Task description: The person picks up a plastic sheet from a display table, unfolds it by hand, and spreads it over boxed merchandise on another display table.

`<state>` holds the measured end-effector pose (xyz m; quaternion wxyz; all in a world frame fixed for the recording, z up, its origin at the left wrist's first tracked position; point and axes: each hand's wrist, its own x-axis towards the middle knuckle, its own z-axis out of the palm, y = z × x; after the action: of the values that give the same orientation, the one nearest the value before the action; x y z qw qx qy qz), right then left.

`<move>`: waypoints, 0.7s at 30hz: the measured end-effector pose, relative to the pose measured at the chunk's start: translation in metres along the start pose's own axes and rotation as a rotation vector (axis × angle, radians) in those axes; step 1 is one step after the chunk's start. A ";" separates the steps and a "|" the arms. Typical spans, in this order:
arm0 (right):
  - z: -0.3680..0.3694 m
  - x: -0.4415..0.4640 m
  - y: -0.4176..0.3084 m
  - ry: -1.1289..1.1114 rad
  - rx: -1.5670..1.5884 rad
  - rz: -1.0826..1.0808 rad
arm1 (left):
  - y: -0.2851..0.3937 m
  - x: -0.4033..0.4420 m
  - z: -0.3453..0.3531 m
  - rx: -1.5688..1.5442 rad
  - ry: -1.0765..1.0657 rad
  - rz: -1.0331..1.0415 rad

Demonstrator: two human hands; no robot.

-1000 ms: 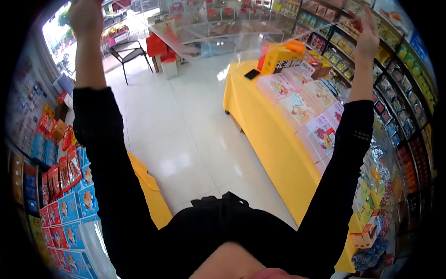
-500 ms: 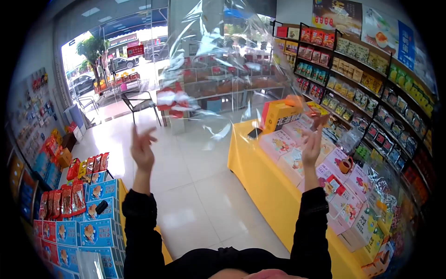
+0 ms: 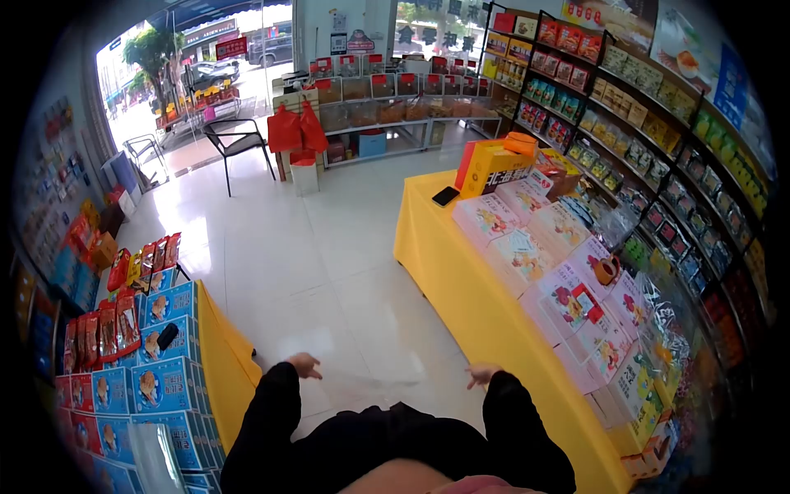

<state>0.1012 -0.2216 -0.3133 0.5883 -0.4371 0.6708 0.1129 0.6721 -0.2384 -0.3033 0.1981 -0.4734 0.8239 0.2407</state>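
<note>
Low in front of my body, my left hand (image 3: 305,365) has its fingers closed in a pinch, pointing inward. Across from it, my right hand (image 3: 482,375) is pinched in the same way, with fingertips angled down. A large clear plastic bag (image 3: 374,384) stretches faintly between the two hands, close above the floor tiles in view. It is so see-through that its outline and the exact grip are hard to make out. Each hand stays apart from the tables on its side.
A yellow-draped table (image 3: 444,272) on the right carries pink boxes (image 3: 527,255) and a phone (image 3: 445,196). Blue boxes (image 3: 160,385) are stacked on the left. Farther off are a black chair (image 3: 233,144), red bags (image 3: 285,130) and stocked shelves (image 3: 634,123).
Both hands have come down and closer together, from raised in front to near my lap. The clear plastic bag, billowing high before, has dropped with them and no longer covers the far shelves.
</note>
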 end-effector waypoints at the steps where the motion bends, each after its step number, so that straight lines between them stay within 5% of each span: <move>1: -0.030 -0.024 -0.032 -0.005 -0.139 -0.164 | -0.017 0.021 -0.030 -0.008 0.075 0.031; 2: -0.067 -0.022 -0.062 -0.015 -0.004 -0.091 | -0.003 0.012 -0.093 0.033 0.174 -0.126; 3: -0.093 -0.053 -0.096 0.219 -0.050 -0.259 | -0.054 0.051 -0.111 -0.012 0.343 -0.025; 4: -0.112 -0.119 -0.152 0.335 0.299 -0.207 | -0.048 0.042 -0.178 -0.739 0.371 -0.202; 5: -0.145 -0.145 -0.177 0.491 0.205 -0.496 | -0.040 0.030 -0.246 -1.472 0.590 -0.351; 7: -0.187 -0.233 -0.245 0.764 0.299 -0.796 | 0.025 -0.071 -0.372 -1.308 0.979 -0.036; 9: -0.191 -0.332 -0.284 0.982 0.592 -1.376 | 0.064 -0.147 -0.450 -1.087 1.490 0.261; 11: -0.171 -0.415 -0.296 1.233 0.669 -1.822 | 0.108 -0.222 -0.481 -0.834 1.914 0.594; 14: -0.143 -0.466 -0.273 1.590 0.548 -2.173 | 0.158 -0.284 -0.465 -0.721 2.401 0.983; 17: -0.138 -0.447 -0.248 1.613 0.589 -2.407 | 0.140 -0.277 -0.424 -0.237 2.438 1.035; 19: -0.123 -0.413 -0.243 1.657 0.572 -2.288 | 0.124 -0.241 -0.396 -0.316 2.448 0.844; 21: -0.119 -0.343 -0.227 1.798 0.507 -1.831 | 0.134 -0.200 -0.356 -0.445 2.187 0.516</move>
<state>0.1568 -0.2798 0.1075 -0.1345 -0.5318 0.2905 -0.7840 0.6144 -0.2509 0.1228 -0.7678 -0.2706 0.5669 -0.1257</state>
